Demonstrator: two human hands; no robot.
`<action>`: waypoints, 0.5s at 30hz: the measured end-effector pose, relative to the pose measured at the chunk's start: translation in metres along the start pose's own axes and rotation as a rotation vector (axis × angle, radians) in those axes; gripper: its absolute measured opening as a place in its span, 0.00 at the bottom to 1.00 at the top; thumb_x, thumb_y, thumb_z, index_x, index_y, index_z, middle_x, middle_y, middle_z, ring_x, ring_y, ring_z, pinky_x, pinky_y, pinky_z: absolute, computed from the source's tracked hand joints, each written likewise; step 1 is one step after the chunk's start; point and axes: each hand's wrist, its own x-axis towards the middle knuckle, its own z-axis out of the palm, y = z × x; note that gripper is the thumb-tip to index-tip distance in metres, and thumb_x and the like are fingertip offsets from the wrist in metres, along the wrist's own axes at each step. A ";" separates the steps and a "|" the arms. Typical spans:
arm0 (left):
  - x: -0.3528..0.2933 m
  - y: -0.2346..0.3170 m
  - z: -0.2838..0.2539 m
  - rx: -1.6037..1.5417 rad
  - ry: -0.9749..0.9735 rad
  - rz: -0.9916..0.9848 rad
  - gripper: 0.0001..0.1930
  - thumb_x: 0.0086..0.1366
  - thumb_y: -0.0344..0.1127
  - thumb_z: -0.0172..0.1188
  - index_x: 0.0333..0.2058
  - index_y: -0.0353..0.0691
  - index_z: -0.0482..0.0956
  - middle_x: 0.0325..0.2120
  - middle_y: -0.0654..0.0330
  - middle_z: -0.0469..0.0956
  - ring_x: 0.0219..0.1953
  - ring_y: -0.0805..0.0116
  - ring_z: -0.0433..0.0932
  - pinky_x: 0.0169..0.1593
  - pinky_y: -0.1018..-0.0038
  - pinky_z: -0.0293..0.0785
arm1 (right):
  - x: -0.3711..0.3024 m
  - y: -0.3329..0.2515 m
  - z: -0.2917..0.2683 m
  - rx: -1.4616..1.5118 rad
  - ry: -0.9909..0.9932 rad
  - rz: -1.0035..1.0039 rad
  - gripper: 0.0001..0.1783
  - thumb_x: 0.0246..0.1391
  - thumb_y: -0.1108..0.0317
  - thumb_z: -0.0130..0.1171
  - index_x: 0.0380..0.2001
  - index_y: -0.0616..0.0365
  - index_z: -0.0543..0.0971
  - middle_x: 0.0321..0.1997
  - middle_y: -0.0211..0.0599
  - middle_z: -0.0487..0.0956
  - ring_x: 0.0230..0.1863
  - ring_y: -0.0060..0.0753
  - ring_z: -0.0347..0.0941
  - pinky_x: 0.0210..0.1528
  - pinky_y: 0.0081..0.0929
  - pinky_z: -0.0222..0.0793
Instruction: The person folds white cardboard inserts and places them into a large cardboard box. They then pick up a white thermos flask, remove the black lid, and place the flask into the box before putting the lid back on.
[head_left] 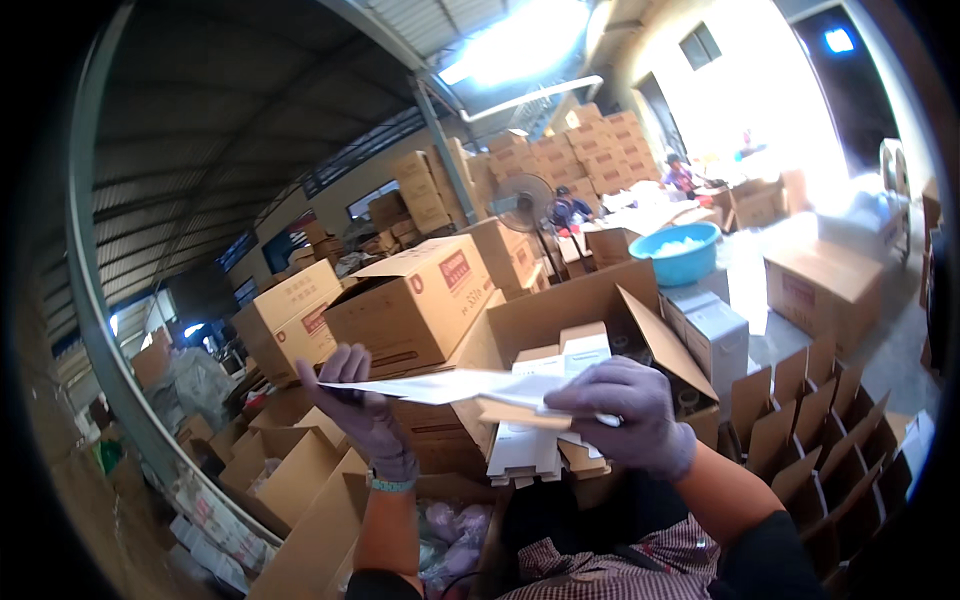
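A flat white cardboard piece point(440, 386), apparently a folded carton, spans the space between my two gloved hands. My right hand point(630, 405) is closed on its right end, where a brown inner face shows. My left hand point(365, 400) has its fingers raised and apart, and the piece's left end crosses in front of the palm. Below them, several white cartons point(525, 450) lie stacked at the near edge of an open brown box point(545, 312). More white cartons point(585, 343) stand inside that box.
Cardboard dividers point(800, 410) stand at the right, near a grey-white box point(712, 335). Large brown boxes point(420, 300) are stacked ahead on the left. Purple wrapped items point(455, 530) fill a box at lower left. Farther off are a blue basin point(675, 262), a fan point(523, 203) and people.
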 end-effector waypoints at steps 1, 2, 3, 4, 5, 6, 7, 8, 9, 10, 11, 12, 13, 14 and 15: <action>0.006 0.016 0.009 -0.054 0.080 0.004 0.45 0.71 0.62 0.53 0.72 0.35 0.50 0.54 0.52 0.70 0.56 0.60 0.72 0.65 0.62 0.65 | 0.012 -0.026 -0.013 0.078 -0.057 0.032 0.17 0.39 0.75 0.74 0.38 0.57 0.89 0.34 0.37 0.84 0.34 0.37 0.82 0.37 0.29 0.77; 0.015 0.030 0.015 -0.145 0.155 0.019 0.46 0.73 0.67 0.47 0.73 0.35 0.48 0.56 0.51 0.69 0.58 0.59 0.71 0.66 0.61 0.64 | 0.025 -0.044 -0.025 0.204 -0.071 -0.019 0.16 0.42 0.74 0.75 0.39 0.59 0.89 0.32 0.38 0.83 0.34 0.34 0.82 0.37 0.27 0.76; 0.029 0.044 0.014 -0.116 0.132 -0.122 0.45 0.73 0.69 0.41 0.72 0.37 0.49 0.58 0.50 0.68 0.60 0.58 0.68 0.66 0.61 0.63 | 0.031 -0.062 -0.037 0.260 -0.094 0.060 0.13 0.45 0.71 0.76 0.37 0.60 0.89 0.32 0.38 0.83 0.34 0.32 0.82 0.38 0.27 0.77; 0.035 0.057 0.018 -0.220 0.177 -0.114 0.39 0.71 0.61 0.45 0.69 0.36 0.52 0.56 0.52 0.69 0.57 0.61 0.69 0.63 0.64 0.65 | 0.039 -0.073 -0.049 0.435 -0.102 0.102 0.14 0.45 0.72 0.76 0.38 0.60 0.87 0.35 0.40 0.83 0.36 0.31 0.82 0.38 0.26 0.77; 0.039 0.065 0.026 -0.248 0.174 0.052 0.34 0.70 0.52 0.49 0.66 0.36 0.56 0.55 0.53 0.69 0.54 0.64 0.71 0.59 0.67 0.67 | 0.043 -0.082 -0.056 0.492 -0.092 0.083 0.16 0.46 0.70 0.74 0.39 0.59 0.85 0.37 0.41 0.82 0.38 0.32 0.81 0.40 0.27 0.76; 0.043 0.072 0.035 -0.219 0.194 0.175 0.29 0.68 0.43 0.53 0.63 0.36 0.60 0.54 0.55 0.70 0.51 0.67 0.72 0.56 0.70 0.70 | 0.045 -0.087 -0.059 0.466 -0.073 0.086 0.17 0.47 0.68 0.73 0.41 0.59 0.84 0.39 0.41 0.81 0.40 0.33 0.80 0.42 0.28 0.76; 0.045 0.079 0.042 -0.275 0.159 0.211 0.25 0.67 0.34 0.57 0.59 0.35 0.63 0.53 0.57 0.71 0.48 0.69 0.73 0.53 0.73 0.72 | 0.044 -0.089 -0.061 0.437 -0.048 0.091 0.19 0.48 0.65 0.71 0.43 0.59 0.82 0.41 0.42 0.80 0.42 0.34 0.79 0.44 0.29 0.75; 0.046 0.085 0.049 -0.290 0.172 0.182 0.22 0.65 0.25 0.61 0.56 0.35 0.67 0.51 0.58 0.71 0.45 0.72 0.75 0.49 0.76 0.74 | 0.042 -0.089 -0.062 0.395 -0.021 0.115 0.20 0.49 0.63 0.69 0.45 0.59 0.80 0.43 0.42 0.78 0.43 0.35 0.78 0.45 0.30 0.74; 0.044 0.092 0.054 -0.329 0.064 0.107 0.17 0.64 0.24 0.63 0.50 0.38 0.70 0.50 0.58 0.70 0.45 0.72 0.74 0.47 0.75 0.74 | 0.037 -0.086 -0.059 0.346 0.002 0.146 0.22 0.50 0.61 0.67 0.47 0.59 0.79 0.45 0.43 0.77 0.45 0.36 0.77 0.47 0.31 0.73; 0.043 0.099 0.060 -0.258 0.048 0.148 0.13 0.64 0.25 0.64 0.45 0.41 0.72 0.49 0.58 0.70 0.45 0.70 0.74 0.45 0.75 0.75 | 0.029 -0.084 -0.058 0.298 0.019 0.186 0.23 0.51 0.59 0.65 0.48 0.59 0.77 0.47 0.43 0.76 0.47 0.37 0.76 0.49 0.31 0.72; 0.036 0.108 0.065 -0.372 0.009 0.053 0.14 0.63 0.29 0.68 0.44 0.42 0.73 0.49 0.56 0.70 0.46 0.67 0.74 0.47 0.73 0.74 | 0.019 -0.080 -0.056 0.252 0.035 0.222 0.25 0.52 0.57 0.63 0.50 0.59 0.75 0.49 0.43 0.75 0.49 0.38 0.75 0.51 0.32 0.71; 0.035 0.115 0.066 -0.289 -0.016 0.151 0.17 0.61 0.35 0.71 0.45 0.41 0.74 0.49 0.55 0.69 0.48 0.65 0.74 0.50 0.70 0.74 | 0.007 -0.075 -0.053 0.217 0.055 0.257 0.27 0.53 0.55 0.61 0.52 0.59 0.73 0.51 0.44 0.74 0.51 0.39 0.74 0.53 0.33 0.70; 0.029 0.124 0.066 -0.404 -0.102 0.063 0.13 0.63 0.37 0.68 0.42 0.40 0.76 0.54 0.54 0.68 0.49 0.64 0.75 0.51 0.69 0.73 | -0.006 -0.069 -0.052 0.188 0.072 0.291 0.29 0.54 0.53 0.59 0.54 0.59 0.72 0.53 0.44 0.72 0.53 0.39 0.72 0.54 0.34 0.70; 0.025 0.131 0.065 -0.384 -0.135 0.075 0.11 0.65 0.40 0.64 0.40 0.39 0.79 0.58 0.53 0.66 0.49 0.63 0.76 0.52 0.67 0.73 | -0.019 -0.062 -0.051 0.169 0.094 0.327 0.31 0.55 0.50 0.57 0.56 0.59 0.70 0.55 0.45 0.71 0.54 0.40 0.71 0.56 0.35 0.69; 0.023 0.136 0.062 -0.357 -0.173 0.105 0.10 0.65 0.41 0.63 0.35 0.39 0.80 0.57 0.51 0.67 0.52 0.61 0.74 0.55 0.65 0.71 | -0.032 -0.055 -0.049 0.139 0.111 0.368 0.32 0.56 0.48 0.56 0.57 0.59 0.68 0.57 0.45 0.70 0.56 0.41 0.70 0.58 0.36 0.68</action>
